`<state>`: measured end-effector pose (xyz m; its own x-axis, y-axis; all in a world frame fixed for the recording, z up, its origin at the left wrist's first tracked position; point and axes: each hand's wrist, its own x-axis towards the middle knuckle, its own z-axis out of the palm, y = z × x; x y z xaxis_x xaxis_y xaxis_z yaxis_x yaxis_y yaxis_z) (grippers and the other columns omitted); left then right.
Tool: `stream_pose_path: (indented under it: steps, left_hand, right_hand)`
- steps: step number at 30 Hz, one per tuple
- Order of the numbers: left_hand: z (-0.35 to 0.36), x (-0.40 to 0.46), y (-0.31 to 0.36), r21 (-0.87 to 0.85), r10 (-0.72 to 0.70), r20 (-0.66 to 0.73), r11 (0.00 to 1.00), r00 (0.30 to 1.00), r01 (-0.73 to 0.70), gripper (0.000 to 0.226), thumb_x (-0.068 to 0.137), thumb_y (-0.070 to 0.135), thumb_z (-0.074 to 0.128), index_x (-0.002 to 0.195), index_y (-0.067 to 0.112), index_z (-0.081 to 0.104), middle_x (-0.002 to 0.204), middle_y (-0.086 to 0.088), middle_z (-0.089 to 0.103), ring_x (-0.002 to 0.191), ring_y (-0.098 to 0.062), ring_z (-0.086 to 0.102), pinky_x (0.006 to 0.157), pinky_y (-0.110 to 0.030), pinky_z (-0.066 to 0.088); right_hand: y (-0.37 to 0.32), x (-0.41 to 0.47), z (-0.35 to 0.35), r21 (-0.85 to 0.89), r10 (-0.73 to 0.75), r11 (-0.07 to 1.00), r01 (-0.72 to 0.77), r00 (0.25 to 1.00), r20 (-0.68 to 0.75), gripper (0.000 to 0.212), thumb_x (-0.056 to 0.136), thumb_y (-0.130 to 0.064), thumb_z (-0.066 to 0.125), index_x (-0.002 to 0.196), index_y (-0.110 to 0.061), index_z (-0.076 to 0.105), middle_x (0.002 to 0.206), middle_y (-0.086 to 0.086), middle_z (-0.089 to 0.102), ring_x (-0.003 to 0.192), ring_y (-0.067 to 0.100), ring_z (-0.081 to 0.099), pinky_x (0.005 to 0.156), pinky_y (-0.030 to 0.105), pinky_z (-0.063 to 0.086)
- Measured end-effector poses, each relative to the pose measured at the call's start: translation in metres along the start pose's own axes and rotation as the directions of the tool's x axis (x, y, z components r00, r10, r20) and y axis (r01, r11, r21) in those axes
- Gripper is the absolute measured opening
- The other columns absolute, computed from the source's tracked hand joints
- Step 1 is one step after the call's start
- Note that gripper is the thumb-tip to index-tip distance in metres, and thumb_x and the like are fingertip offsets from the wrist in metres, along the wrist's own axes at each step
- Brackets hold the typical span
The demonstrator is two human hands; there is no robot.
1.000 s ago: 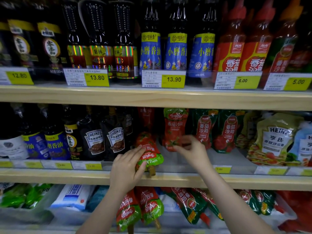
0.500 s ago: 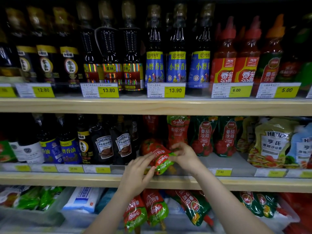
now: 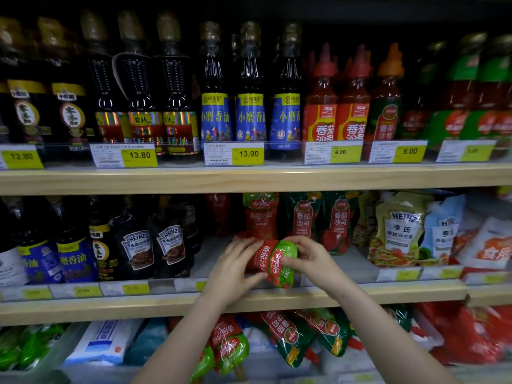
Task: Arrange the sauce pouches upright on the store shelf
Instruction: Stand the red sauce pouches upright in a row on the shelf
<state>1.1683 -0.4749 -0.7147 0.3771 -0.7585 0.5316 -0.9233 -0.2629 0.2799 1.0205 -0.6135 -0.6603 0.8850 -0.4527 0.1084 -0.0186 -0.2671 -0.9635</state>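
A red and green ketchup pouch (image 3: 273,261) lies tilted on its side above the front of the middle shelf (image 3: 388,293), held between both hands. My left hand (image 3: 235,268) grips its red end with thumb below and fingers above. My right hand (image 3: 310,259) pinches its green end. Behind them a matching red pouch (image 3: 260,217) stands upright, with two darker green ketchup pouches (image 3: 303,214) upright to its right.
Heinz black pouches (image 3: 137,245) and dark bottles stand left of the hands. Pale Heinz pouches (image 3: 399,231) lean at the right. Bottles and price tags fill the upper shelf (image 3: 249,177). More ketchup pouches (image 3: 230,345) lie in the lower bin.
The pouch has swung from spout-down at the shelf edge to lying sideways, further right. My right hand came down off the standing pouch and took hold of its green end.
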Motion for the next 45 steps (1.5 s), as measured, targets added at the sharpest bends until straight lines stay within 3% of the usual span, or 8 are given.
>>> stream_pose_path:
  steps: [9, 13, 20, 26, 30, 35, 39, 45]
  left_hand:
    - [-0.020, -0.002, -0.010, -0.041, -0.090, -0.150, 0.996, 0.985, 0.085, 0.086, 0.071, 0.045, 0.074, 0.143, 0.021, 0.034, 0.143, -0.003, 0.039, 0.132, -0.019, 0.033, 0.107, -0.039, 0.031]
    - [-0.024, 0.002, -0.018, -0.084, -0.124, 0.033, 0.988, 0.992, 0.127, 0.067, 0.071, 0.040, 0.076, 0.131, 0.024, 0.051, 0.129, 0.002, 0.056, 0.119, -0.016, 0.050, 0.099, -0.030, 0.040]
    - [-0.020, -0.006, -0.024, -0.411, -0.339, 0.081, 0.845, 0.937, 0.342, 0.042, 0.066, 0.036, 0.082, 0.103, 0.034, 0.061, 0.089, 0.018, 0.067, 0.087, 0.000, 0.064, 0.073, -0.010, 0.047]
    - [-0.025, -0.006, -0.025, -0.415, -0.476, -0.005, 0.801, 0.879, 0.431, 0.047, 0.071, 0.041, 0.077, 0.110, 0.021, 0.060, 0.091, 0.013, 0.064, 0.077, 0.005, 0.057, 0.063, -0.001, 0.041]
    - [-0.022, -0.010, -0.013, -0.401, -0.562, -0.118, 0.782, 0.819, 0.478, 0.050, 0.080, 0.041, 0.069, 0.119, 0.014, 0.053, 0.102, -0.001, 0.067, 0.089, -0.015, 0.064, 0.070, -0.019, 0.048]
    - [-0.018, -0.010, 0.003, -0.266, -0.603, -0.153, 0.788, 0.783, 0.556, 0.080, 0.079, 0.037, 0.069, 0.142, 0.013, 0.026, 0.125, -0.012, 0.056, 0.110, -0.031, 0.056, 0.086, -0.047, 0.049]
    - [-0.013, -0.007, 0.014, -0.142, -0.638, -0.153, 0.770, 0.754, 0.623, 0.100, 0.076, 0.038, 0.072, 0.147, 0.011, 0.007, 0.136, -0.014, 0.042, 0.118, -0.033, 0.050, 0.088, -0.045, 0.048]
    - [-0.013, 0.004, 0.003, -0.201, -0.638, -0.131, 0.766, 0.759, 0.610, 0.095, 0.079, 0.026, 0.071, 0.147, 0.008, 0.008, 0.141, -0.017, 0.034, 0.122, -0.035, 0.046, 0.090, -0.047, 0.046]
  right_hand:
    - [-0.019, 0.007, -0.003, -0.239, -0.206, 0.947, 0.213, 0.977, 0.053, 0.044, 0.076, 0.005, 0.067, 0.113, -0.018, 0.063, 0.101, -0.006, 0.066, 0.096, 0.006, 0.062, 0.080, 0.023, 0.054]
    - [-0.038, 0.012, 0.001, -0.277, -0.347, 0.891, 0.359, 0.933, 0.093, 0.041, 0.076, 0.000, 0.068, 0.088, -0.038, 0.067, 0.091, -0.017, 0.068, 0.088, -0.003, 0.064, 0.075, 0.016, 0.053]
    - [-0.020, 0.027, 0.027, 0.038, -0.279, 0.960, 0.278, 0.960, 0.020, 0.036, 0.075, -0.007, 0.073, 0.108, -0.017, 0.060, 0.101, -0.005, 0.066, 0.093, 0.007, 0.065, 0.075, 0.019, 0.054]
    - [-0.014, 0.049, 0.056, 0.216, -0.155, 0.964, 0.156, 0.988, -0.021, 0.009, 0.090, -0.018, 0.057, 0.092, -0.023, 0.063, 0.092, -0.007, 0.068, 0.082, 0.003, 0.066, 0.064, 0.017, 0.053]
    - [-0.018, 0.071, 0.075, 0.209, -0.062, 0.973, 0.093, 0.986, -0.153, 0.011, 0.085, -0.030, 0.063, 0.079, -0.021, 0.064, 0.082, -0.004, 0.068, 0.074, 0.007, 0.064, 0.055, 0.017, 0.053]
    - [-0.015, 0.083, 0.085, 0.114, -0.013, 0.992, 0.048, 0.956, -0.292, 0.034, 0.076, -0.040, 0.070, 0.071, -0.007, 0.067, 0.072, 0.007, 0.070, 0.071, 0.024, 0.067, 0.066, 0.039, 0.056]
    - [-0.010, 0.073, 0.071, 0.182, -0.044, 0.981, 0.070, 0.988, -0.147, 0.021, 0.081, -0.035, 0.067, 0.079, -0.014, 0.067, 0.080, -0.003, 0.069, 0.078, 0.010, 0.066, 0.060, 0.020, 0.055]
    - [0.036, 0.043, 0.003, -0.298, -0.158, 0.948, 0.113, 0.979, -0.132, 0.022, 0.083, -0.031, 0.065, 0.100, -0.017, 0.068, 0.091, -0.009, 0.067, 0.084, -0.005, 0.059, 0.067, 0.002, 0.043]
